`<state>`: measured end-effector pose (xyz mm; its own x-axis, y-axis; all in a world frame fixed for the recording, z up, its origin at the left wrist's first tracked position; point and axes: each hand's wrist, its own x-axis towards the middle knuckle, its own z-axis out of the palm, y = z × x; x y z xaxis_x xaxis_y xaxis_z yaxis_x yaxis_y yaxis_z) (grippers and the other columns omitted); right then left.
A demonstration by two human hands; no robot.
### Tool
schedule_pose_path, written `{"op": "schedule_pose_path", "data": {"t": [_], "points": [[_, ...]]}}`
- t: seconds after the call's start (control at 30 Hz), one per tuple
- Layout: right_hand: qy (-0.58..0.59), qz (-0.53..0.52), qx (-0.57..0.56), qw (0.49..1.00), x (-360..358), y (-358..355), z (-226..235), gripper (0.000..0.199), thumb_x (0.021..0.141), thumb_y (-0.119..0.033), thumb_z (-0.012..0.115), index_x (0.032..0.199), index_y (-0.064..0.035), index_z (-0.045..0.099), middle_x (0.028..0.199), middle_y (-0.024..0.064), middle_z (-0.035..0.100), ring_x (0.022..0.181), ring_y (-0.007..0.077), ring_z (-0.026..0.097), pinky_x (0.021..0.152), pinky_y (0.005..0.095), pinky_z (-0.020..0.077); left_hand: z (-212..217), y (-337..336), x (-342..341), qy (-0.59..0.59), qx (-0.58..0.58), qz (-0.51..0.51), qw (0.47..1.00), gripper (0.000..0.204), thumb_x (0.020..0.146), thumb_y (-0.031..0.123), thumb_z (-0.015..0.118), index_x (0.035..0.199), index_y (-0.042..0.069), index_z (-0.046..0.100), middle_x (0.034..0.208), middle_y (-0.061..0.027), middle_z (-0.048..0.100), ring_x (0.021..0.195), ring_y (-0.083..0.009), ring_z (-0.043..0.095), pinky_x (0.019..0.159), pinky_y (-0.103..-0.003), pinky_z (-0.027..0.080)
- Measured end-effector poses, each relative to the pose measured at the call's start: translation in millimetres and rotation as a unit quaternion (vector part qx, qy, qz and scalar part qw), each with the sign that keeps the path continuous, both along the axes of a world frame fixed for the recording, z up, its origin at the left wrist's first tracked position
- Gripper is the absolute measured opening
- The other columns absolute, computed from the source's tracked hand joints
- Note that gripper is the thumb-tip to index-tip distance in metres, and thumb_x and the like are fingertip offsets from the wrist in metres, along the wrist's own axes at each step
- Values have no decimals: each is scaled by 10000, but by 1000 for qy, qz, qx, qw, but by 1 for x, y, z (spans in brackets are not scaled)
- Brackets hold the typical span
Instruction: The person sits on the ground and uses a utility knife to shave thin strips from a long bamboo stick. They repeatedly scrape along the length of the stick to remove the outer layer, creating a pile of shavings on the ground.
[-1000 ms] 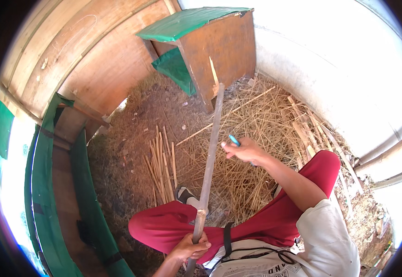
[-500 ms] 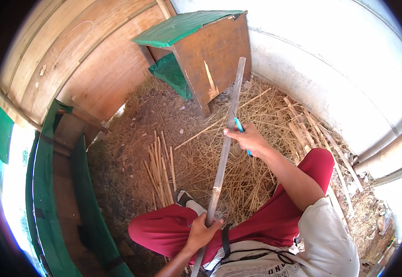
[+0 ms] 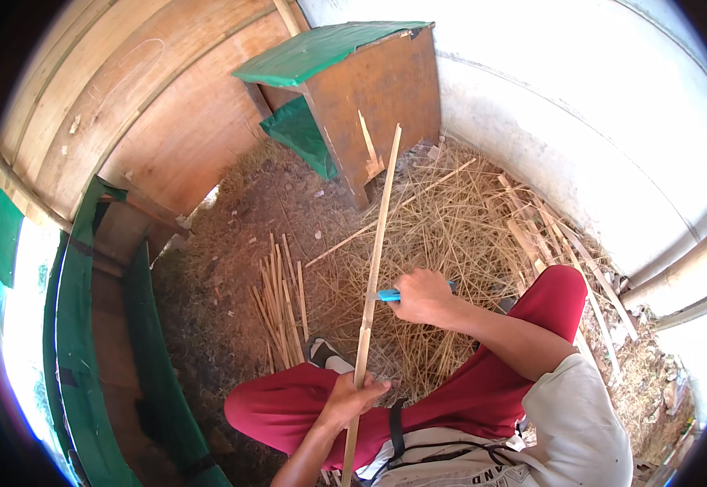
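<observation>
A long, pale bamboo strip (image 3: 380,219) slants upward from my lap, its far tip in front of the wooden cabinet. Low on the strip, my left hand (image 3: 355,399) is wrapped round it between my knees. My right hand (image 3: 425,297) grips a blue utility knife (image 3: 388,295) in a closed fist. The knife's front end meets the right edge of the strip about midway along; the blade itself is too small to make out clearly.
A bundle of thin bamboo sticks (image 3: 279,296) lies left of the strip. Shavings (image 3: 442,219) cover the ground ahead, with longer slats (image 3: 568,235) by the white wall. A wooden cabinet with a green top (image 3: 378,97) stands at the back; a green-edged wooden trough (image 3: 85,349) runs along the left.
My right hand has come down and nearer with the knife, turning it from upright to crosswise. The strip has turned, showing its pale side instead of the grey one, and its tip sits lower and further left.
</observation>
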<state>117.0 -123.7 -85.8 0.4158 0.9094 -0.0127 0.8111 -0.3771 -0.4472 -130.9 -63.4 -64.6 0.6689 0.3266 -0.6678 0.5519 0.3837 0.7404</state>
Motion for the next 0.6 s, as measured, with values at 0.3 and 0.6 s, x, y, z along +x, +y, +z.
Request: {"op": "schedule_pose_path", "data": {"t": [0.3,0.6], "points": [[3,10,-34,999,-7,7,-9,151,723,-133,655,718,16,680,705,200,671,641,346,691,568,438,545,10,-2,15,-9,-34,-23,999,437,852,10,699,726,159,308,565,59,372,441,-32,344,380,-242,219],[-31,-25,-11,999,-5,24,-34,120,735,-110,647,685,-6,682,689,190,662,626,347,688,537,445,527,4,2,-3,-3,-50,-29,998,443,771,-125,645,756,158,304,609,61,378,495,-31,381,413,-234,259]]}}
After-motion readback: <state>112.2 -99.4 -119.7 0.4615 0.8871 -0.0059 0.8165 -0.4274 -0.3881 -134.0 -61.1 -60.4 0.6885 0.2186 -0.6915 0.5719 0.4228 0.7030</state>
